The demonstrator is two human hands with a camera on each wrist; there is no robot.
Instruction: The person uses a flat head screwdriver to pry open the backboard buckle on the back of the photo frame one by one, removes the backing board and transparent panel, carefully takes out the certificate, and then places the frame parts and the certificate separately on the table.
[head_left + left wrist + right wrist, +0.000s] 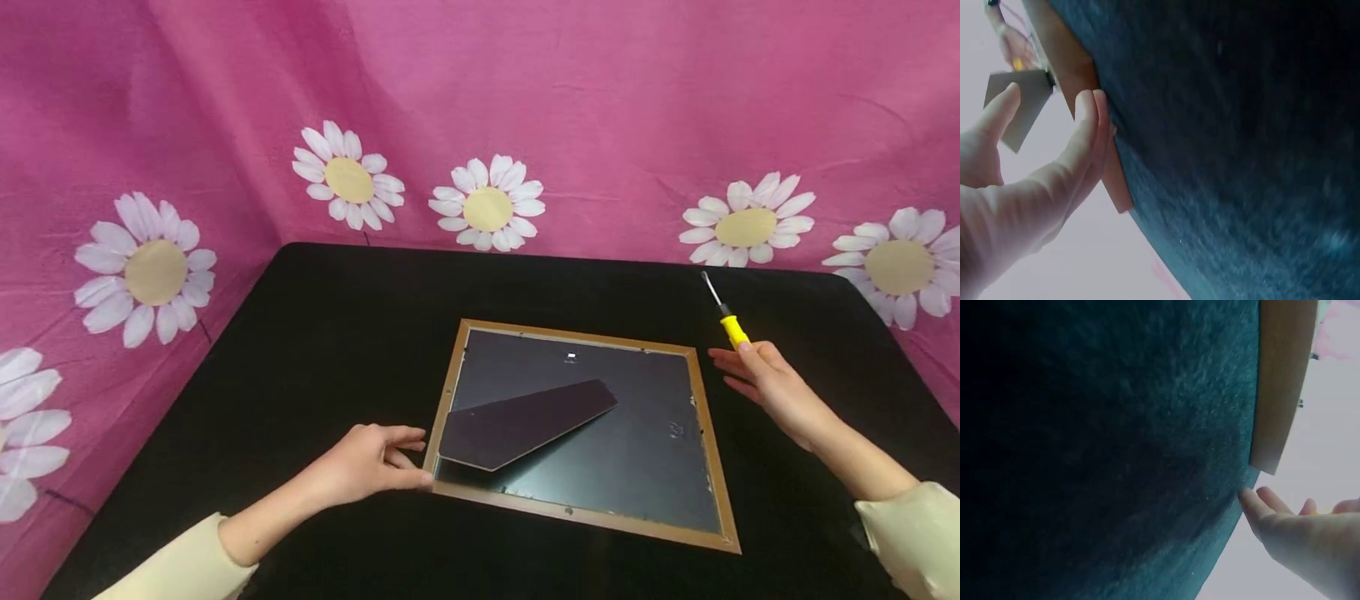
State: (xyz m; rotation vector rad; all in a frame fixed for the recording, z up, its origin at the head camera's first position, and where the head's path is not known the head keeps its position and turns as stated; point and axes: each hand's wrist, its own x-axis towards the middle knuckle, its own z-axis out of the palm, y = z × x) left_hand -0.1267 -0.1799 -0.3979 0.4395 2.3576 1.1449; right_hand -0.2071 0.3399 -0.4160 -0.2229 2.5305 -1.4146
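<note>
A picture frame (585,515) with a wooden border lies back side up on the black table, its dark backing board (637,458) showing. From the backing, a dark easel stand (525,421) slants toward the left edge. My left hand (371,458) is at the frame's left edge, fingertips right against the wood; in the left wrist view its fingers (1088,119) lie along the border's outer side, thumb apart. Off the frame's right side, my right hand (776,392) pinches a yellow-handled screwdriver (733,329) between thumb and forefinger, its metal shaft pointing up and away. The other fingers extend loosely.
Black cloth covers the table (315,333). A pink curtain (600,83) with large white daisies hangs behind the table and along its left side. Small metal tabs line the inner rim of the frame, and a small hanger (571,357) sits near the backing's far edge.
</note>
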